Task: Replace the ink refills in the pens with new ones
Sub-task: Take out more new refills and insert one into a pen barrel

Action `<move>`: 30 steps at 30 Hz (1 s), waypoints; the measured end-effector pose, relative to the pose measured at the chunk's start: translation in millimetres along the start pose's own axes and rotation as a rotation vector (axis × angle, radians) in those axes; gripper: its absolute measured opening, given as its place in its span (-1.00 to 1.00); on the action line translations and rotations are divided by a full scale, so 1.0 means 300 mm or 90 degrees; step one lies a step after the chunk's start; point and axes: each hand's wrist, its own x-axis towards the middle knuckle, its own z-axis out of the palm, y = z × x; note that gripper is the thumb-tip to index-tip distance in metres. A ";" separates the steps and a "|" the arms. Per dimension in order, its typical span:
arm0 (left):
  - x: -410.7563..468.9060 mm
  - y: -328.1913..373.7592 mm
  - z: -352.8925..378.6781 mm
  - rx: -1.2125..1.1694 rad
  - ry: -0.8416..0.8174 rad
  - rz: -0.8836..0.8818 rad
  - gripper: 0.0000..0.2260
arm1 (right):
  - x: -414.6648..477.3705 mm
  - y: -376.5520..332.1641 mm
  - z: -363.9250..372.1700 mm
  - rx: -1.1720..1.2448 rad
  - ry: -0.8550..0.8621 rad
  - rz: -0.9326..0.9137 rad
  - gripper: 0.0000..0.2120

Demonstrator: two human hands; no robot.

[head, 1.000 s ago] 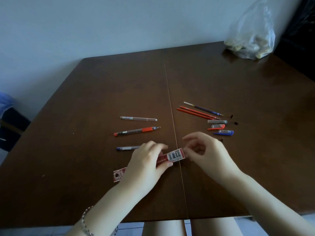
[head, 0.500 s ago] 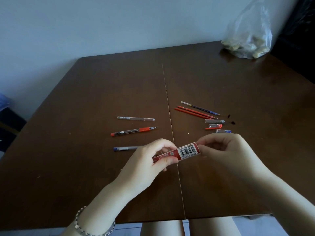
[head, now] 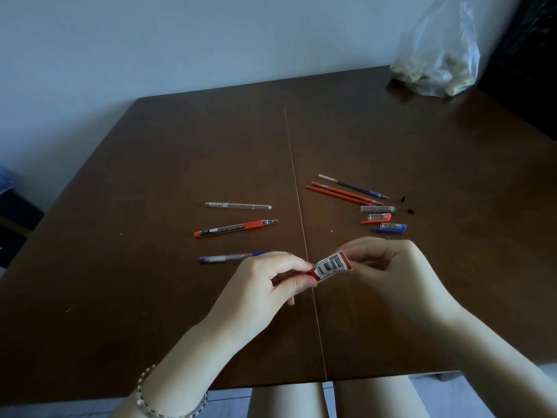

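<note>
Left hand: the left hand [head: 268, 282], lower centre of the frame, grips the red end of the refill packet [head: 330, 265].
Right hand: the right hand [head: 388, 267] pinches the barcode end of the same packet.
Packet: it is held above the table [head: 150, 297], between both hands.
Pens: three pens lie left of centre: clear pen [head: 238, 206], red pen [head: 235, 228], blue pen [head: 229, 257].
Refills: loose refills [head: 346, 191] and caps [head: 381, 218] lie right of centre.
</note>
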 end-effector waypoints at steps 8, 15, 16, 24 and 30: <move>0.010 0.013 0.004 -0.056 -0.027 -0.033 -0.86 | -0.017 0.008 0.011 -0.111 0.014 -0.057 -0.68; 0.012 -0.027 -0.027 -0.041 -0.001 -0.120 -0.85 | -0.020 0.027 -0.048 -0.062 0.160 0.015 -0.84; 0.011 -0.033 -0.032 -0.037 0.006 -0.132 -0.87 | -0.017 0.024 -0.062 -0.009 0.191 0.040 -0.84; 0.011 -0.023 -0.012 -0.048 -0.006 -0.130 -0.94 | -0.002 -0.005 -0.051 0.512 0.179 0.160 -0.75; 0.008 -0.018 -0.004 -0.049 -0.030 -0.146 -0.95 | -0.024 0.009 -0.002 0.405 0.118 0.168 -0.80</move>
